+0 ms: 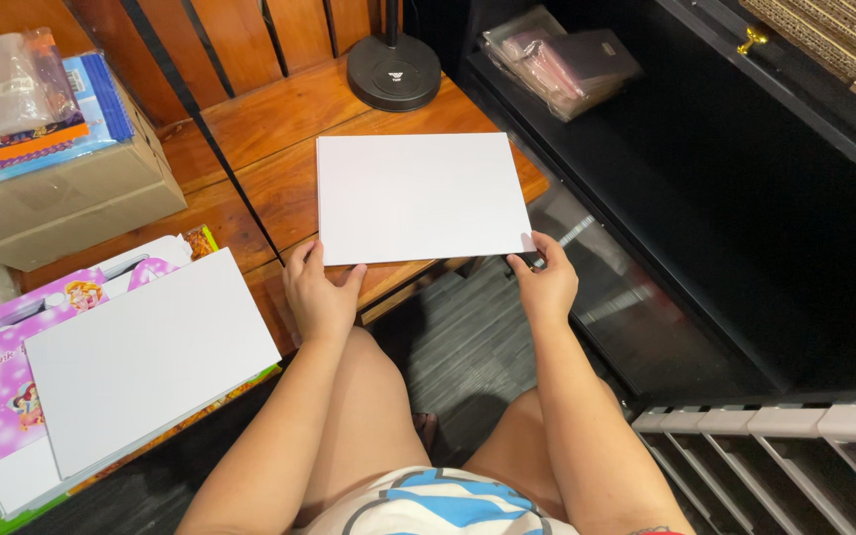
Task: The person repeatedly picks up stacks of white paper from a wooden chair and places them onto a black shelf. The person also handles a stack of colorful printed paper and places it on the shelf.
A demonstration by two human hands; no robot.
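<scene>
**Both hands on a white card**

I hold a white card flat over the wooden table, one hand at each near corner; my left hand grips the near left corner, thumb on top and fingers curled under the edge; my right hand pinches the near right corner, thumb and fingertips closed on the card's edge. The card lies level, its long side toward me, and its right end reaches past the table's edge, over the floor; I cannot tell whether its far part rests on the wood or hangs just above it.

Beyond the card stands a round black lamp base, close to its far edge but apart from it; to my left a stack of cards lies tilted, a plain white one on top and pink printed ones under it; behind that stack sits a cardboard box with plastic-wrapped books on its lid. To my right stands a black shelf with a clear bag on it; a white rack sits low beside my right arm; my knees are below the card.
</scene>
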